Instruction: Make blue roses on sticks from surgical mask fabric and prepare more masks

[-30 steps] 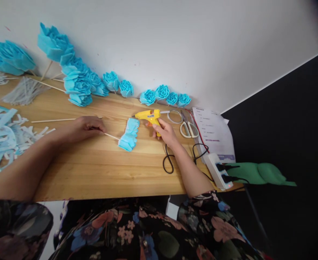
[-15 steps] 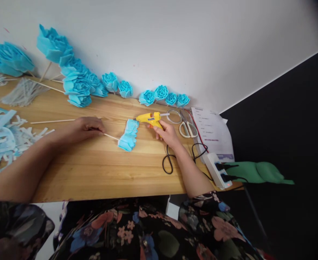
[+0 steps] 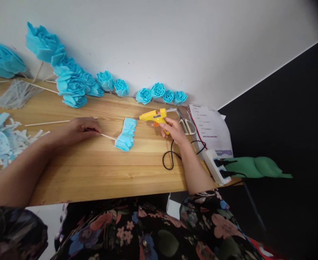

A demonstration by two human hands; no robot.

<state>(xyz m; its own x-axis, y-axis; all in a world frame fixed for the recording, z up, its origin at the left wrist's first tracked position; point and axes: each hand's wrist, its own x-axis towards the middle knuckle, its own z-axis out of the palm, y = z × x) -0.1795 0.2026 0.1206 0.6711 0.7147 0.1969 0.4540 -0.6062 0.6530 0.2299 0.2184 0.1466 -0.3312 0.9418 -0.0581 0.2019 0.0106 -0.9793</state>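
My left hand (image 3: 84,129) is closed on a thin wooden stick (image 3: 108,137) whose far end meets a ruffled strip of light blue crepe paper (image 3: 125,135). The strip lies on the table, partly wrapped at the stick's tip. In my right hand (image 3: 172,129) is a yellow glue gun (image 3: 153,115), its nozzle pointing left, just right of the strip's upper end and apart from it. A clear glue stick (image 3: 171,109) pokes out of the gun's back.
Several blue paper flowers (image 3: 158,90) line the wall. Paper scraps (image 3: 1,137) and thin white strands (image 3: 16,94) lie left. Scissors (image 3: 188,127), a printed sheet (image 3: 211,126), a power strip (image 3: 217,168) and a looped black cord (image 3: 168,167) are right, on the wooden table (image 3: 107,177).
My right hand has drawn the glue gun to the right, away from the strip's upper end. My left hand still holds the stick. The whole view has shifted slightly.
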